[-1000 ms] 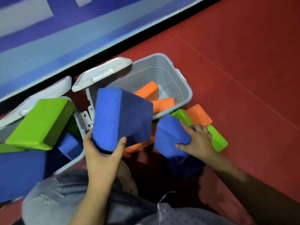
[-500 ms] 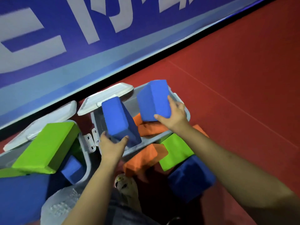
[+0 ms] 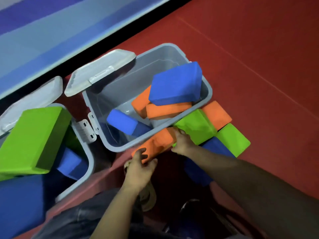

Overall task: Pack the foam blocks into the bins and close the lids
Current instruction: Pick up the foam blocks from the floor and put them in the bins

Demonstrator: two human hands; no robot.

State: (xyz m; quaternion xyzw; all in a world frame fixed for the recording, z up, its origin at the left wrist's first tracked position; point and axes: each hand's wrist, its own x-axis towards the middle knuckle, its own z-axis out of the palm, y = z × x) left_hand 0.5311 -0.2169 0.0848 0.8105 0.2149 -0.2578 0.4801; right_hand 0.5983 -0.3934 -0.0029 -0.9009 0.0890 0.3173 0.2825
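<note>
My left hand [image 3: 139, 167] has its fingers curled over the near end of an orange rectangular foam block [image 3: 154, 145] that lies on the red floor [image 3: 259, 57] against the near wall of the grey plastic bin [image 3: 208, 90]. My right hand [image 3: 183, 144] grips the far end of that same block, thumb and fingers wrapped round it (both hands clasp it, neither is slack).

Inside this bin a blue foam block [image 3: 176, 85] leans on two orange foam blocks [image 3: 165, 110] at the far right corner, and another blue foam block [image 3: 124, 122] lies at the near left corner. Its white hinged lid [image 3: 100, 73] stands open at the far left edge.

On the floor just right of my right hand lie two green foam blocks [image 3: 196, 126], an orange foam block [image 3: 216, 113] and a dark blue foam block [image 3: 214, 150].

A second grey bin [image 3: 89, 163] to the left holds a large green foam block [image 3: 32, 138] and blue blocks [image 3: 69, 163].

I can read no writing on the blue wall banner [image 3: 51, 31].
</note>
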